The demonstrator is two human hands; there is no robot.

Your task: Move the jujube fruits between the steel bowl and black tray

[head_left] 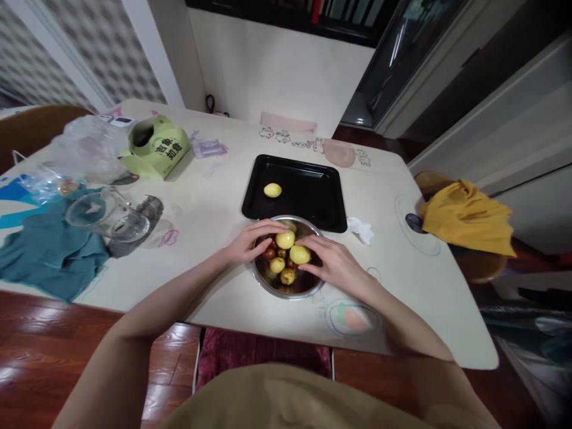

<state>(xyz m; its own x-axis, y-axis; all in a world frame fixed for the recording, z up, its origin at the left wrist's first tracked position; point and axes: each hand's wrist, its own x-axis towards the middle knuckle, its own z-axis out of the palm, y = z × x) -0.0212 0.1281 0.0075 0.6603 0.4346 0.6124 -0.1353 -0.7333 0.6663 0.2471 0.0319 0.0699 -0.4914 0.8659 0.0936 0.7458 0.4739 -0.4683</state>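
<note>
From the left, my left grip [243, 243] curls over the rim of the round, shiny metal bowl [256, 275] on the white worktop [201, 208], thumb and fingers apart, their tips by the upper smooth, yellow, rounded fruit [285, 240]; I cannot tell whether they press it. Straight beyond the bowl lies the black rectangular tray [313, 190], its long side running left to right; the single pale-yellow oval fruit [272, 190] on it lies nearer my left fingertips. Toward the bowl's right side, my right grip [335, 262] appears clamped on the larger, glossy yellow fruit [300, 255], thumb on the near side, fingers on the far. That fruit looks nearly round, without a clear long axis; from it, the tray lies forward.
</note>
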